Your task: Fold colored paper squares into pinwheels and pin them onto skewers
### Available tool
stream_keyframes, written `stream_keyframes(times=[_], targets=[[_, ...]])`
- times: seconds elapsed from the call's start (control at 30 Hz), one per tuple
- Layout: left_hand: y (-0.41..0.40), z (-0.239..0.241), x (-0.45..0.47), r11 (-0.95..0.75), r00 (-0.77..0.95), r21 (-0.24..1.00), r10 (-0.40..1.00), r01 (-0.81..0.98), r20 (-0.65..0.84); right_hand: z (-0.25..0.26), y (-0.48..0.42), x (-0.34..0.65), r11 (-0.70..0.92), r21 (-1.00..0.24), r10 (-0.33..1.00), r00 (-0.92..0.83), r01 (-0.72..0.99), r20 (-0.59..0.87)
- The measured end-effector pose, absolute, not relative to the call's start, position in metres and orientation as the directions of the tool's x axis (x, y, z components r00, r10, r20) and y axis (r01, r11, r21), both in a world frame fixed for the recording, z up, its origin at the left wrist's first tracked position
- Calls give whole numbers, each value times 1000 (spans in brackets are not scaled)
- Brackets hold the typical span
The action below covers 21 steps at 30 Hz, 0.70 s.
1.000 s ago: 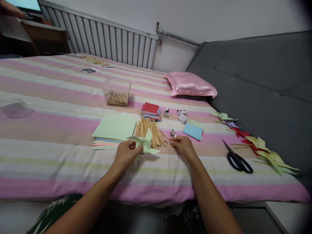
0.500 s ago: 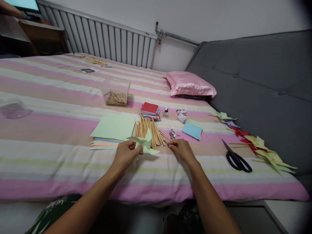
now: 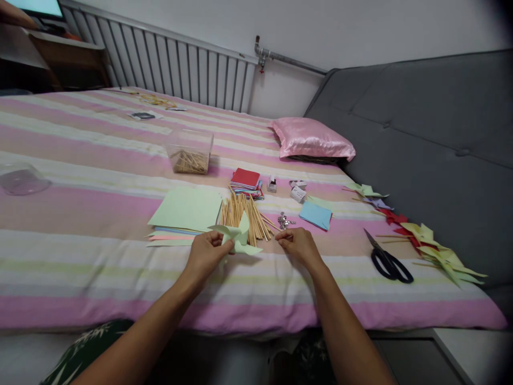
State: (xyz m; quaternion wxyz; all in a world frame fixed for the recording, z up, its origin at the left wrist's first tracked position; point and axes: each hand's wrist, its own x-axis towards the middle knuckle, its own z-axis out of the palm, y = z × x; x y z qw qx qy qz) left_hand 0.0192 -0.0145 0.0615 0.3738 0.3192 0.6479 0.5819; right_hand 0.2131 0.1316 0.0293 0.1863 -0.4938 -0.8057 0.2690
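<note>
Left hand [image 3: 206, 254] in pinch on pinwheel [image 3: 239, 238]

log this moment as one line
left hand: holds green paper pinwheel | right hand: pinched, contents too small to tell | nearby: wooden sticks, scissors

- No text, label, brand or number could be read anywhere in the view.
- The small white boxes [image 3: 298, 191] on the bed [image 3: 80, 208] bore dark marks, too small to make out.
- The screen [image 3: 38, 6] showed only glow.
</note>
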Motion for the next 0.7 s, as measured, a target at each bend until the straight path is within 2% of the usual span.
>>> stream_keyframes(times=[0.53,0.7], targets=[[-15,64,20,121,-513,991,848,-57,-133,40,120,200,376,-481,916,-396,792,64],[-15,64,19,127,-512,991,849,-42,-131,46,116,202,383,-511,912,-404,770,74]])
